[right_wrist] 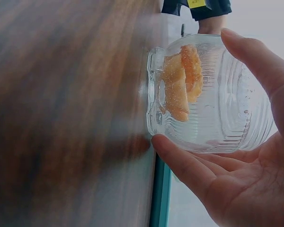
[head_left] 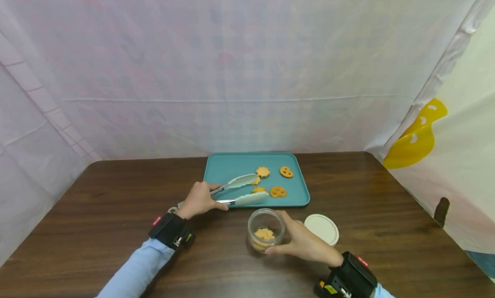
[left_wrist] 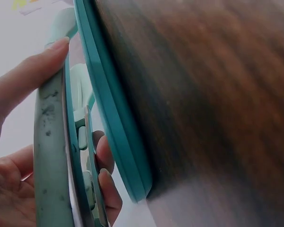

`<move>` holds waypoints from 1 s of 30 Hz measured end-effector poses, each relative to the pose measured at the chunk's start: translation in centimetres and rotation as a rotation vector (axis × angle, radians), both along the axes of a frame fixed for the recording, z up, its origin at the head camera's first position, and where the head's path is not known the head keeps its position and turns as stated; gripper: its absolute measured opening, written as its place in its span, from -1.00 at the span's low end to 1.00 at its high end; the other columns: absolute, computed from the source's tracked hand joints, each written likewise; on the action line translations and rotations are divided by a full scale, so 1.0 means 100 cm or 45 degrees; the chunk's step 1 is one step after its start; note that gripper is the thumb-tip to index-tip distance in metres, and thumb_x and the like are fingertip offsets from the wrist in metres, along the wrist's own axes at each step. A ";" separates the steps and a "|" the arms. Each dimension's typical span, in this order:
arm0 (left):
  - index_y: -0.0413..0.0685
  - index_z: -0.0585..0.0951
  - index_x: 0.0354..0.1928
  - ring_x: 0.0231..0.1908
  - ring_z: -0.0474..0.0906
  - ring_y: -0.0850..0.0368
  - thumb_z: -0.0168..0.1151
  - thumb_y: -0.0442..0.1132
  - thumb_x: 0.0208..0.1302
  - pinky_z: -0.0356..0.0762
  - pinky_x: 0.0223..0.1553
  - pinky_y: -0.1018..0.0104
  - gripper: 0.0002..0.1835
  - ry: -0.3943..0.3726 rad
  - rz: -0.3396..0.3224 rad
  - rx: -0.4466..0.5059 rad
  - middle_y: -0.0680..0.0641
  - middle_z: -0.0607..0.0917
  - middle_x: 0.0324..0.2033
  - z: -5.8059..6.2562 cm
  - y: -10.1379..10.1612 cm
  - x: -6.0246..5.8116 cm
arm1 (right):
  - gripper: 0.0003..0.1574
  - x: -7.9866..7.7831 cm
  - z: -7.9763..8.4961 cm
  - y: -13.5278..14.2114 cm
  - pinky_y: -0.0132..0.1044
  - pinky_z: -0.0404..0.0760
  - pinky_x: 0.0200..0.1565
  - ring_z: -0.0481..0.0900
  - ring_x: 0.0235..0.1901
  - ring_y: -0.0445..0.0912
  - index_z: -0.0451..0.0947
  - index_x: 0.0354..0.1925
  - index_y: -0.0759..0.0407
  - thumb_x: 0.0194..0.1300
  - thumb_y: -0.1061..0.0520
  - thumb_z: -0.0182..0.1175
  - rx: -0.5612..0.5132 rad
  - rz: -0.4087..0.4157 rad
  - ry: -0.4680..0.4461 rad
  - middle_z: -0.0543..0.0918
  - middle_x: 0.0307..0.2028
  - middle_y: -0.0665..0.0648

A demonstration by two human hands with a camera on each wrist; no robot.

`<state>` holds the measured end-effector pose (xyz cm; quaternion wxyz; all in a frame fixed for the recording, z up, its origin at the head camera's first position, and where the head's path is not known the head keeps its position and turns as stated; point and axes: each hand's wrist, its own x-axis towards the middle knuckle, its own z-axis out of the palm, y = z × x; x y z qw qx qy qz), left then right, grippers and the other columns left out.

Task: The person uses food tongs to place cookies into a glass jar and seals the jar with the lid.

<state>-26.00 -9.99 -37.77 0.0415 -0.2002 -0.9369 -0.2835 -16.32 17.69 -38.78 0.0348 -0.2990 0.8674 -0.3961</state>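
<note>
My left hand (head_left: pixel 199 200) grips a pair of tongs (head_left: pixel 251 198) with pale green heads, its thumb and fingers on opposite arms in the left wrist view. The tongs' heads are spread apart over a teal tray (head_left: pixel 218 167). Near them on the tray lie a scalloped cookie (head_left: pixel 263 172), others partly covered by the tongs, and two pretzel-shaped cookies (head_left: pixel 278 192). In front of the tray, my right hand (head_left: pixel 303 242) holds a clear ribbed glass jar (right_wrist: pixel 222 109) around its side. Scalloped cookies (head_left: pixel 264 234) lie at the bottom of the upright, uncovered jar.
A round white lid (head_left: pixel 322 229) lies on the dark wood table (head_left: pixel 116 212), just beyond my right wrist. Printed cloth (head_left: pixel 232 74) hangs behind the table's far edge and along both sides.
</note>
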 end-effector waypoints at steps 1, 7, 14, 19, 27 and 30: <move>-0.33 0.53 -0.01 -0.12 0.52 -0.17 0.49 0.02 -0.39 0.53 -0.15 0.01 -0.18 0.003 0.006 0.003 -0.43 0.60 -0.10 0.000 0.000 0.000 | 0.01 0.000 0.000 0.000 0.04 0.48 -0.03 0.47 0.00 -0.04 0.10 0.22 0.03 -0.12 -0.25 0.30 0.004 -0.002 -0.001 0.55 0.03 0.20; -0.31 0.55 -0.03 -0.17 0.53 -0.12 0.51 0.03 -0.44 0.54 -0.18 0.02 -0.18 0.026 0.018 -0.006 -0.42 0.61 -0.12 -0.001 0.002 -0.003 | 0.00 0.000 -0.001 0.000 0.03 0.49 -0.04 0.48 -0.01 -0.05 0.11 0.21 0.02 -0.11 -0.27 0.29 0.008 -0.008 0.015 0.56 0.02 0.19; -0.28 0.57 -0.04 -0.24 0.53 -0.04 0.52 0.00 -0.47 0.55 -0.22 0.06 -0.19 0.044 -0.001 -0.039 -0.41 0.61 -0.11 0.001 0.002 -0.004 | 0.00 0.000 -0.001 0.000 0.01 0.50 -0.06 0.49 -0.03 -0.06 0.11 0.21 0.04 -0.12 -0.27 0.28 0.008 -0.006 0.029 0.57 0.00 0.18; -0.26 0.60 -0.09 -0.39 0.45 0.08 0.51 -0.01 -0.43 0.51 -0.35 0.17 -0.27 0.036 -0.043 -0.071 -0.38 0.63 -0.15 0.002 0.003 -0.005 | 0.01 0.000 -0.001 0.000 0.00 0.50 -0.05 0.49 -0.03 -0.07 0.10 0.22 0.02 -0.11 -0.27 0.28 0.007 -0.005 -0.003 0.56 0.02 0.17; -0.27 0.62 -0.13 -0.34 0.49 0.07 0.51 -0.04 -0.41 0.51 -0.31 0.14 -0.32 0.013 -0.072 -0.090 -0.33 0.68 -0.20 0.004 0.002 -0.005 | 0.00 0.000 -0.002 0.000 0.01 0.49 -0.05 0.48 -0.02 -0.07 0.10 0.22 0.04 -0.10 -0.27 0.27 0.003 -0.003 -0.011 0.56 0.02 0.18; -0.27 0.63 -0.14 -0.40 0.45 0.11 0.51 -0.05 -0.40 0.48 -0.37 0.20 -0.34 0.005 -0.078 -0.094 -0.33 0.69 -0.22 0.005 0.002 -0.006 | 0.00 0.000 -0.002 0.000 0.01 0.49 -0.04 0.48 -0.01 -0.07 0.09 0.22 0.03 -0.09 -0.27 0.27 0.001 0.002 -0.019 0.55 0.03 0.17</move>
